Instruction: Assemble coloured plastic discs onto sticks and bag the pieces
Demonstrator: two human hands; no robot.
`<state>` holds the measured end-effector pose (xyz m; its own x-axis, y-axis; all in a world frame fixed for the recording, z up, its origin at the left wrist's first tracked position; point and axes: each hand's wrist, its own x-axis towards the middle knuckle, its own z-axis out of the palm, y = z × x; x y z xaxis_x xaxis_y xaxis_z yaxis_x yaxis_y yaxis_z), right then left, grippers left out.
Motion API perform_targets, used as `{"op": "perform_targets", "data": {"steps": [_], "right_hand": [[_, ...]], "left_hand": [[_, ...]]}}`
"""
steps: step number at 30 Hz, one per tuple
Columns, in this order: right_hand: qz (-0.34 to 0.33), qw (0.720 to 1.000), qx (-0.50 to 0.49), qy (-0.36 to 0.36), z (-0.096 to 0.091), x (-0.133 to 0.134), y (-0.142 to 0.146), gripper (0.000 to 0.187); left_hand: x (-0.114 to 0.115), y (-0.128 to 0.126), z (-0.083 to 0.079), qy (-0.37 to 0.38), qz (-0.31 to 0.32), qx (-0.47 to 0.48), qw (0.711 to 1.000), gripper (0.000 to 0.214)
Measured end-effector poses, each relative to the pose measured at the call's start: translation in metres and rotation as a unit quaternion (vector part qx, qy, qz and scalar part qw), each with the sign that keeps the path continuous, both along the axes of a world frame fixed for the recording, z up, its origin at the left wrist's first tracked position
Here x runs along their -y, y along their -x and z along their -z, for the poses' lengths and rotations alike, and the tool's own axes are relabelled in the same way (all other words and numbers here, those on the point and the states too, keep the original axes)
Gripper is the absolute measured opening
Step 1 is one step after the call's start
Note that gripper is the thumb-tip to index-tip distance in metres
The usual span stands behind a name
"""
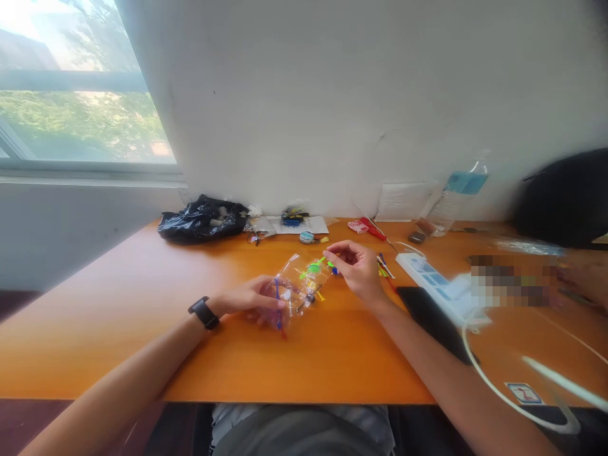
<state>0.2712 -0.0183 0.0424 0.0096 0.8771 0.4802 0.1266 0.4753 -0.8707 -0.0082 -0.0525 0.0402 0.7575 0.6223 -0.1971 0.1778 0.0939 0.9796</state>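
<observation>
My left hand (266, 301), with a dark watch on its wrist, is closed on the edge of a clear plastic bag (295, 278). Small coloured pieces show in or behind the bag: a blue and red strip (278, 310), a yellow piece (320, 292) and a dark one. My right hand (354, 266) pinches a bright green plastic piece (314, 266) at the bag's upper right. Whether the green piece lies inside the bag or in front of it, I cannot tell. A small blue piece (335, 270) sits just under my right fingertips.
Along the wall lie a black plastic bag (202, 218), a white sheet (311, 225), a round tin (306, 237) and a red item (373, 228). Right of my arm are a white power strip (427, 278), a black phone-like slab (432, 316), a cable and a clear bottle (451, 202). Another person's hand (589, 275) shows far right.
</observation>
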Motion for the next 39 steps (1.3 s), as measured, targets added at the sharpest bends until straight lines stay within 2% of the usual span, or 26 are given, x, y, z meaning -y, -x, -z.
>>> {"op": "perform_targets", "data": {"steps": [6,11,15,17,19,23,25,27,29,31,34,36,39], "right_hand": [[-0.043,0.999,0.015,0.022,0.003,-0.001,0.002,0.026],[-0.034,0.993,0.112,-0.020,-0.002,0.007,0.006,0.016],[-0.095,0.980,0.170,-0.046,-0.008,0.015,0.008,0.013],[-0.121,0.977,0.167,-0.050,-0.009,0.015,0.008,0.016],[-0.112,0.983,0.137,-0.051,-0.007,0.012,0.006,0.020],[-0.029,0.997,0.058,-0.040,0.003,-0.002,0.002,0.024],[-0.012,0.997,0.067,-0.035,0.008,-0.006,0.001,0.024],[-0.011,0.991,0.122,-0.057,0.011,-0.006,0.002,0.023],[-0.032,0.969,0.216,-0.111,0.014,0.000,0.006,0.019],[-0.085,0.927,0.323,-0.169,0.016,0.009,0.011,0.017],[-0.165,0.865,0.436,-0.186,0.018,0.023,0.021,0.023],[-0.196,0.843,0.466,-0.181,0.020,0.031,0.026,0.027],[-0.216,0.829,0.482,-0.184,0.020,0.038,0.031,0.034]], "left_hand": [[0.001,-0.002,-0.002,-0.003,0.003,-0.002,1.000,0.061],[0.002,-0.005,-0.001,-0.015,0.004,0.000,1.000,0.061],[0.001,-0.004,0.003,-0.013,-0.001,-0.002,1.000,0.063],[0.001,-0.003,0.005,-0.004,-0.007,-0.003,1.000,0.066],[-0.001,-0.002,0.007,0.003,-0.018,0.002,1.000,0.066],[-0.006,0.000,0.010,0.003,-0.067,0.063,0.996,0.067],[-0.010,0.002,0.012,-0.011,-0.122,0.140,0.983,0.067],[-0.015,0.004,0.014,-0.027,-0.185,0.207,0.960,0.067],[-0.018,0.006,0.016,-0.027,-0.228,0.208,0.951,0.065],[-0.021,0.006,0.019,-0.018,-0.252,0.170,0.953,0.061],[-0.024,0.007,0.023,-0.030,-0.278,0.130,0.951,0.058],[-0.027,0.008,0.024,-0.049,-0.301,0.131,0.943,0.056],[-0.030,0.010,0.025,-0.065,-0.325,0.175,0.927,0.053]]}}
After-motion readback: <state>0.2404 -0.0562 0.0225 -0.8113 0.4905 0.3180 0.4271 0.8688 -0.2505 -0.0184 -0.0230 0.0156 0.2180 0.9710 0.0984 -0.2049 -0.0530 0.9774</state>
